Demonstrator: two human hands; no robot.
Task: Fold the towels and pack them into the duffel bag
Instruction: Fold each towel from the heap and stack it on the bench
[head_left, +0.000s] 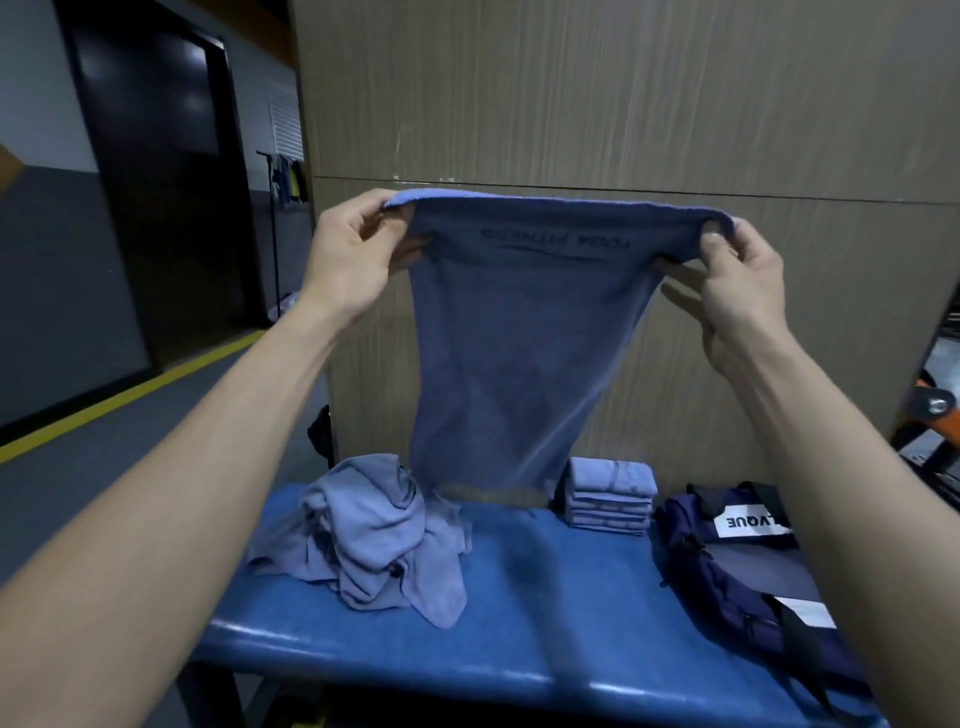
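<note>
Blue bench (519, 613) shows bare padding between the crumpled towel pile (374, 540) at left and the folded stack (610, 496) toward the right. Duffel bag (737, 571) lies at the bench's right end. Behind stands a wood panel wall (623, 93). Raised left hand (353, 254) and right hand (743, 291) each pinch a top corner of the hanging towel (519, 353), whose lower edge hangs just above the padding.

A blue padded bench (519, 644) fills the lower centre; wood-panelled wall (623, 93) behind; dark doorway (150, 156) upper left; yellow floor stripe (130, 395) left.
</note>
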